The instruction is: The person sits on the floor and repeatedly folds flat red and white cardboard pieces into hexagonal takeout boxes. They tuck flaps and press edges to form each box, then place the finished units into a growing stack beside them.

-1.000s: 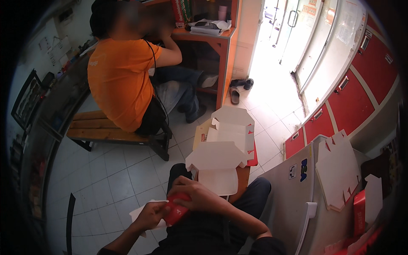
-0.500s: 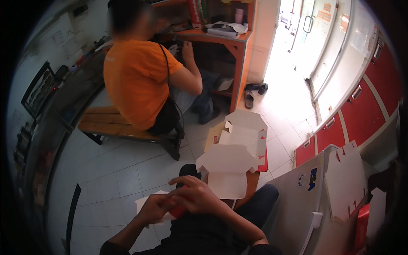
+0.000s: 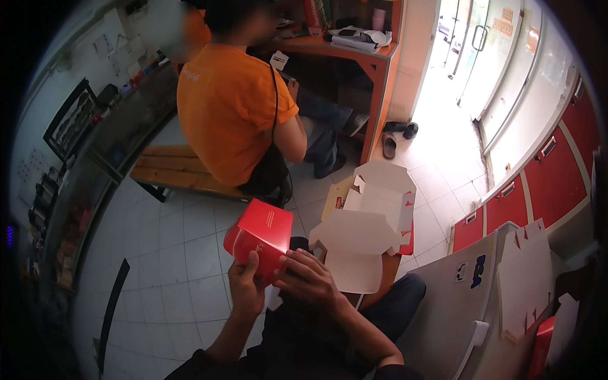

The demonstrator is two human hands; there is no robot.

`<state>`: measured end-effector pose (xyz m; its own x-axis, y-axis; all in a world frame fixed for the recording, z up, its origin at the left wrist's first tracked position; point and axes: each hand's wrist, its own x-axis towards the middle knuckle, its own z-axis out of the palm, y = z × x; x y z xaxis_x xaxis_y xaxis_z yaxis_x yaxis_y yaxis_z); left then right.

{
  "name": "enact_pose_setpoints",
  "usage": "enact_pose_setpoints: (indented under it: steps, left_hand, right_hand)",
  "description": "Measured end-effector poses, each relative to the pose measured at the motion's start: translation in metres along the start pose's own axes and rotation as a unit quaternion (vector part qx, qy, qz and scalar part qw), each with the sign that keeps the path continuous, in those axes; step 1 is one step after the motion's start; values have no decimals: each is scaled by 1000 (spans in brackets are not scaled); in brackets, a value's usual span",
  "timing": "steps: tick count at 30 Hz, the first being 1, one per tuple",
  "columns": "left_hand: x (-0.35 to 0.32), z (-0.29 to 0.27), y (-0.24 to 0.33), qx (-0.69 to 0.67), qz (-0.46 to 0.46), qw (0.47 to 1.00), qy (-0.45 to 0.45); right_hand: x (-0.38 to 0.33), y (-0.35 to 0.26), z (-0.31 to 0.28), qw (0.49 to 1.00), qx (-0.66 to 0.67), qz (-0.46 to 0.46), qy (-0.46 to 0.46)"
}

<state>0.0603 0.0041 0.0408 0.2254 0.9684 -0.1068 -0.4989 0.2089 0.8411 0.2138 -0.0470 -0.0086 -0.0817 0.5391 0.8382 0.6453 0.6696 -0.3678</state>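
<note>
A glossy red cardboard box [image 3: 265, 231], partly folded, is held up above my lap. My left hand [image 3: 246, 282] grips its lower left side, the thumb against the red face. My right hand [image 3: 310, 278] has its fingers bent along the box's lower right edge. A white flap [image 3: 274, 297] shows under the box between my hands. Just beyond my right hand, an unfolded white carton [image 3: 354, 237] lies overlapping another open carton [image 3: 384, 190] on a brown surface by my knee.
A person in an orange shirt [image 3: 221, 107] sits on a wooden bench [image 3: 168, 168] ahead, beside an orange desk [image 3: 380, 69]. To my right stand a grey fridge [image 3: 443, 310], flat white cartons [image 3: 524, 278] and red cabinets [image 3: 557, 168]. Shoes [image 3: 389, 147] lie near the doorway.
The red box has risen and turned so its printed faces show. My hands have moved apart to its two sides. My view has shifted slightly left, and the seated person's arm is lower.
</note>
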Motion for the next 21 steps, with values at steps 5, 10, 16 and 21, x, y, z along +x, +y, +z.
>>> enact_pose_setpoints:
  steps: [5, 10, 16, 21]
  left_hand:
    - [0, 36, -9, -80, -5, 995, 68]
    - [10, 39, -29, 83, 132, 984, -87]
    - [22, 54, -15, 139, 116, 974, -138]
    - [-4, 61, -32, 163, 112, 970, -141]
  right_hand:
    - [18, 5, -29, 996, -21, 14, -82]
    - [31, 8, -33, 986, 26, 158, 45]
    - [40, -3, -48, 983, 12, 183, 27]
    - [22, 9, -36, 984, -25, 132, 115]
